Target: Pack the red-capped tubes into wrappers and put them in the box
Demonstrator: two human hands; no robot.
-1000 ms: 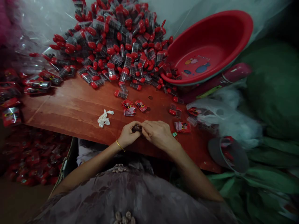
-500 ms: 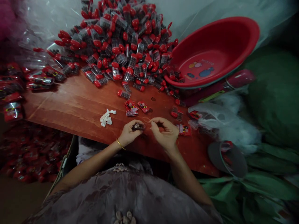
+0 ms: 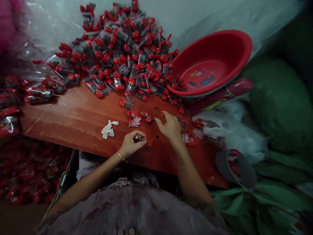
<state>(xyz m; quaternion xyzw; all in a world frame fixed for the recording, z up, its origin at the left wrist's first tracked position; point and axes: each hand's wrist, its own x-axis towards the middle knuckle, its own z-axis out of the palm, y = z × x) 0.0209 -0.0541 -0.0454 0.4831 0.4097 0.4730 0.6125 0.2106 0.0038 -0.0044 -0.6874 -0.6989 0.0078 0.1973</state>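
My left hand (image 3: 130, 143), with a gold bangle at the wrist, is wrapped round a small clear container (image 3: 139, 138) with dark contents and an uncovered top. Over the wooden table (image 3: 80, 112), my right hand (image 3: 170, 127) has its thumb and index finger spread, with nothing between them. It is nearest a small red printed packet (image 3: 146, 116). Beside that lies a stack of similar packets (image 3: 133, 118). A crumpled white piece (image 3: 109, 129) rests left of my left hand. Thin bands (image 3: 148, 148) lie on the wood just right of the left hand.
A large heap of red-capped clear containers (image 3: 122, 55) rises at the back. Right of it leans a red basin (image 3: 212, 65). Clear plastic bags (image 3: 239, 130) and a grey tub (image 3: 221, 163) are at the right. More red packages (image 3: 39, 91) lie at the left.
My right hand has moved up and away from the left hand, and its pinched fingers have spread. A thin band was at its fingertips before. The view has shifted slightly.
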